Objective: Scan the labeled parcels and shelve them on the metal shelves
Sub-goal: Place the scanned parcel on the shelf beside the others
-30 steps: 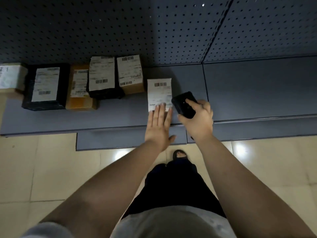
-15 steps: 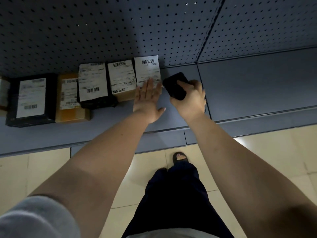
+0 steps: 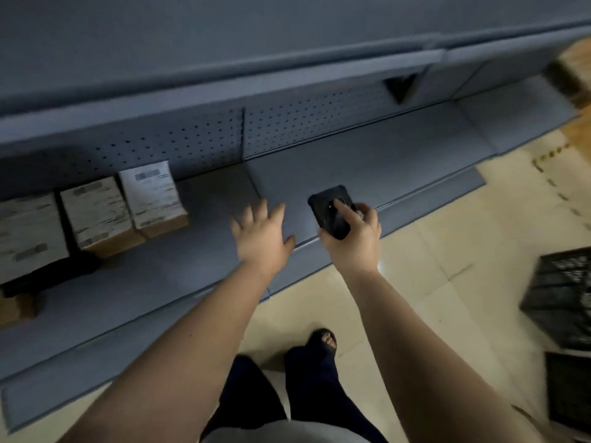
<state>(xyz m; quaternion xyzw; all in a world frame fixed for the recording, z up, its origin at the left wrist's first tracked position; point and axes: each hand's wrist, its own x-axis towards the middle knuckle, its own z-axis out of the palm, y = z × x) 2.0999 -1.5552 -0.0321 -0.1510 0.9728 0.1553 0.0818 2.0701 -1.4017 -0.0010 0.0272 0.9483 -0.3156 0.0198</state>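
Head view: we're looking down on the grey shelf [image 3: 351, 164], where labeled parcels [image 3: 150, 196] are sitting in a row at the left against the pegboard back. Our left hand [image 3: 262, 233] is hovering over the shelf, fingers spread, holding nothing. Our right hand [image 3: 351, 235] is gripping the black scanner [image 3: 329, 215], thumb on top.

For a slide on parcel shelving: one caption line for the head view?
Left hand open over the metal shelf beside shelved labeled parcels; right hand holds a black scanner.
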